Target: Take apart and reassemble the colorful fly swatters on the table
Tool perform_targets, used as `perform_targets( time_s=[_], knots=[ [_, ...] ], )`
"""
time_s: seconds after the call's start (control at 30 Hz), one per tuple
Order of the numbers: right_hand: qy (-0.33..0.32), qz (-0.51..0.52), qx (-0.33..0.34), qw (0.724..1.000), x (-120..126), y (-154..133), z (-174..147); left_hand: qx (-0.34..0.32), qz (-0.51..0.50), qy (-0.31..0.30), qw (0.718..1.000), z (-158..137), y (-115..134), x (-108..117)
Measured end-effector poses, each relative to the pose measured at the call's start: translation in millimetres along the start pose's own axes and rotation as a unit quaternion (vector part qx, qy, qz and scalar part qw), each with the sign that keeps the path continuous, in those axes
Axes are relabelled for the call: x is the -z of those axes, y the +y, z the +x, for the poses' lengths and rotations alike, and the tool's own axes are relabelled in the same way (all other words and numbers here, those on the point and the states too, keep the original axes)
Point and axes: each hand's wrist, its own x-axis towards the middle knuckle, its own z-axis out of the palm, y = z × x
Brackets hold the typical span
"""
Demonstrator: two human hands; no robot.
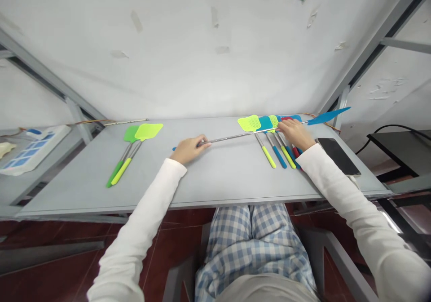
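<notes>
A blue fly swatter (328, 116) with a long, thin metal rod is stretched across the middle of the grey table, held in both hands. My left hand (191, 148) is closed around its blue handle end. My right hand (296, 132) grips the rod near the blue head, which points to the right. Beneath and beside my right hand lie several swatters in yellow, blue and red, among them a yellow-green swatter (249, 123); my hand partly hides them. On the left, a green swatter (130, 134) and a yellow swatter (148, 131) lie side by side.
A black phone (338, 156) lies on the grey table (215, 180), right of my right forearm. Behind the table rises a white wall (188, 59). Metal frame posts stand at both sides. A white-and-blue object (35, 148) sits on the neighbouring surface at far left.
</notes>
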Motion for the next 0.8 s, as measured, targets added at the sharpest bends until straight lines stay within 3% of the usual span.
perform_targets(
  time_s=[0.2,0.4,0.5,0.6,0.7,0.8],
  knots=[
    [0.02,0.015,-0.031,0.999,17.9,17.5,-4.1,0.057,-0.047,-0.012,0.997,-11.7,-14.9,22.5],
    [0.095,-0.115,-0.105,0.983,15.6,50.1,-26.7,0.098,-0.094,0.006,0.991,-33.6,-47.2,27.2],
    [0.018,-0.063,-0.16,0.985,14.9,81.9,-32.0,0.106,-0.117,0.01,0.987,-38.9,-63.1,24.7],
    [-0.071,0.085,-0.19,0.975,21.0,102.2,-29.9,0.104,-0.143,0.01,0.984,-38.5,-72.0,18.7],
    [-0.091,0.201,-0.234,0.947,29.1,105.5,-26.6,0.091,-0.166,0.004,0.982,-35.0,-72.2,13.3],
    [-0.127,0.216,-0.247,0.936,33.8,103.8,-26.8,0.08,-0.16,-0.018,0.984,-32.1,-67.3,14.3]
  ],
)
